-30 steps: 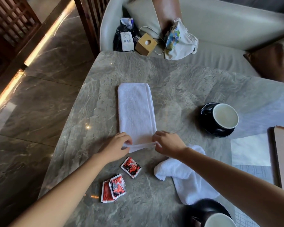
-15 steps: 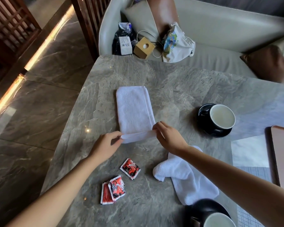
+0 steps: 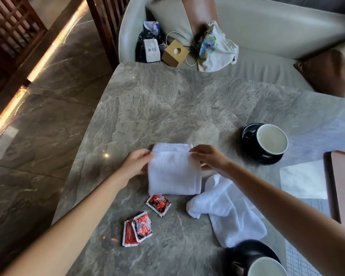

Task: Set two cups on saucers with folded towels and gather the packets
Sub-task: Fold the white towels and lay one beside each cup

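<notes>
Marble table bears folded white towel, edges pinched.

Café: marble table, cushioned bench

folded towel behind 3 packets (cup right)
</notes>
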Tool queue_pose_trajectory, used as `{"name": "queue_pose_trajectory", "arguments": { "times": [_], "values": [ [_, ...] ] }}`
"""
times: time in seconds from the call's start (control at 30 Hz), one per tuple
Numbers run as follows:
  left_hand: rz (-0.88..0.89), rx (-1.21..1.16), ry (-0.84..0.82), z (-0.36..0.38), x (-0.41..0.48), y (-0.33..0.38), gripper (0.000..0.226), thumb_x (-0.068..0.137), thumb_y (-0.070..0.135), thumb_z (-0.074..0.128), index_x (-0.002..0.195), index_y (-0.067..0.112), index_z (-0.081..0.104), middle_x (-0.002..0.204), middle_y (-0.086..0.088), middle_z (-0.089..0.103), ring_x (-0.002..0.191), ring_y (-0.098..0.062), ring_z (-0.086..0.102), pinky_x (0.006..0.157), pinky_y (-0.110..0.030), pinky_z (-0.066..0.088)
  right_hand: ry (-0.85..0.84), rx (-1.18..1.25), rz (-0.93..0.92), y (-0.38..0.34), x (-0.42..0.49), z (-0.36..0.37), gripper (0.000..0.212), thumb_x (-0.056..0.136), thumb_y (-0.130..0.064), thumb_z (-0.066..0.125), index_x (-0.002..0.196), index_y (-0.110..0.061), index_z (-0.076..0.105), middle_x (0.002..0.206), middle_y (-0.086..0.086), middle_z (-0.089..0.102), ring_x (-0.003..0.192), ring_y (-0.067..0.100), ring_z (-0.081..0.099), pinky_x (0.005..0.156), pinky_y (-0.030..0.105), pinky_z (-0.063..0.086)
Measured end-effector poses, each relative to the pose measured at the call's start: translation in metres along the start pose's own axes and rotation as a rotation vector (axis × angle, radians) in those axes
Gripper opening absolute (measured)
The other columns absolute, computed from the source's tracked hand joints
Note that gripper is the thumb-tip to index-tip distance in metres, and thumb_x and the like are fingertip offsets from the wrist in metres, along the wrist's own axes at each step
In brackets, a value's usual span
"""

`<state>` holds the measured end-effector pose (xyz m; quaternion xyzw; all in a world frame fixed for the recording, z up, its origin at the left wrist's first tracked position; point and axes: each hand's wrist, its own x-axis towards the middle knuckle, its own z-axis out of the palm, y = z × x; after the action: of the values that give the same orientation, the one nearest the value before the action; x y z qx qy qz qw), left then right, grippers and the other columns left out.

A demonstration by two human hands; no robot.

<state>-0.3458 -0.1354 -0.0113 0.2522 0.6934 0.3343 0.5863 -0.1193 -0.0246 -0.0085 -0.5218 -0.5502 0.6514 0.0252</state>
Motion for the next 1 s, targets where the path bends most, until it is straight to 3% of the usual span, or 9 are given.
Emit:
{"name": "queue_pose_trajectory", "arguments": {
  "times": [0.2, 0.37, 0.53, 0.67, 0.73, 0.77, 0.83, 0.9, 1.0],
  "values": [
    [0.054, -0.018, 0.152, 0.021, 0.028, 0.009, 0.01, 0.095, 0.011, 0.045, 0.092, 0.006, 0.052, 0.082, -0.011, 0.05, 0.072, -0.017, 0.048, 0.057, -0.022, 0.044, 0.339, -0.189, -0.129, 0.0, 0.03, 0.01, 0.019, 0.091, -0.011, 0.054, 0.104, -0.006, 0.067, 0.093, 0.006, 0.061, 0.092, 0.025, 0.062, 0.078, 0.042, 0.057],
    [0.062, 0.091, 0.238, 0.026, 0.043, 0.001, 0.023, 0.095, 0.012, 0.046, 0.072, 0.012, 0.046, 0.061, -0.003, 0.041, 0.056, -0.011, 0.039, 0.037, -0.01, 0.037, 0.429, -0.379, -0.134, 0.004, 0.045, 0.015, 0.019, 0.088, -0.015, 0.053, 0.099, -0.014, 0.068, 0.098, 0.006, 0.069, 0.091, 0.019, 0.06, 0.07, 0.026, 0.044],
    [0.08, 0.118, 0.295, 0.027, 0.055, -0.004, 0.017, 0.093, 0.013, 0.049, 0.077, 0.007, 0.051, 0.059, -0.001, 0.04, 0.057, -0.011, 0.037, 0.055, -0.027, 0.033, 0.474, -0.387, -0.124, 0.011, 0.054, 0.018, 0.019, 0.087, -0.016, 0.052, 0.098, -0.014, 0.068, 0.097, 0.007, 0.07, 0.091, 0.02, 0.062, 0.073, 0.028, 0.047],
    [0.09, 0.098, 0.325, 0.027, 0.064, -0.006, 0.027, 0.091, 0.012, 0.052, 0.064, 0.012, 0.046, 0.056, 0.001, 0.038, 0.056, -0.011, 0.036, 0.054, -0.027, 0.029, 0.502, -0.378, -0.133, 0.014, 0.056, 0.021, 0.018, 0.088, -0.019, 0.054, 0.1, -0.016, 0.066, 0.101, 0.006, 0.068, 0.092, 0.021, 0.062, 0.073, 0.03, 0.048],
    [0.133, 0.147, 0.391, 0.028, 0.064, -0.008, 0.016, 0.089, 0.013, 0.054, 0.073, 0.011, 0.052, 0.064, 0.0, 0.049, 0.064, -0.015, 0.045, 0.058, -0.027, 0.035, 0.539, -0.407, -0.174, 0.015, 0.051, 0.024, 0.018, 0.089, -0.022, 0.054, 0.106, -0.021, 0.06, 0.109, 0.0, 0.061, 0.094, 0.016, 0.059, 0.07, 0.029, 0.045],
    [0.177, 0.208, 0.453, 0.028, 0.06, -0.01, 0.006, 0.088, 0.015, 0.055, 0.083, 0.012, 0.055, 0.072, 0.0, 0.055, 0.07, -0.016, 0.05, 0.062, -0.027, 0.039, 0.576, -0.454, -0.219, 0.015, 0.047, 0.027, 0.02, 0.089, -0.023, 0.054, 0.108, -0.024, 0.057, 0.113, -0.003, 0.056, 0.096, 0.013, 0.057, 0.068, 0.029, 0.046],
    [0.355, 0.35, 0.54, 0.026, 0.048, -0.018, 0.01, 0.087, 0.017, 0.051, 0.095, 0.018, 0.056, 0.085, 0.004, 0.061, 0.075, -0.015, 0.055, 0.066, -0.027, 0.043, 0.618, -0.562, -0.367, 0.017, 0.036, 0.033, 0.023, 0.089, -0.022, 0.051, 0.111, -0.026, 0.053, 0.115, -0.005, 0.051, 0.102, 0.014, 0.054, 0.064, 0.031, 0.048],
    [0.579, 0.458, 0.47, 0.027, 0.035, -0.025, 0.018, 0.084, 0.017, 0.047, 0.098, 0.022, 0.057, 0.09, 0.005, 0.064, 0.082, -0.013, 0.059, 0.07, -0.026, 0.046, 0.543, -0.676, -0.527, 0.02, 0.024, 0.043, 0.027, 0.088, -0.017, 0.049, 0.114, -0.023, 0.053, 0.114, -0.001, 0.052, 0.105, 0.02, 0.053, 0.066, 0.036, 0.051],
    [0.754, 0.716, 0.307, 0.036, 0.028, -0.039, 0.03, 0.081, 0.013, 0.051, 0.11, 0.017, 0.06, 0.11, -0.001, 0.066, 0.101, -0.019, 0.062, 0.088, -0.026, 0.043, 0.341, -0.933, -0.634, 0.036, 0.014, 0.061, 0.043, 0.088, -0.019, 0.05, 0.131, -0.013, 0.049, 0.131, 0.01, 0.051, 0.122, 0.031, 0.046, 0.097, 0.045, 0.045]
  ]
}}
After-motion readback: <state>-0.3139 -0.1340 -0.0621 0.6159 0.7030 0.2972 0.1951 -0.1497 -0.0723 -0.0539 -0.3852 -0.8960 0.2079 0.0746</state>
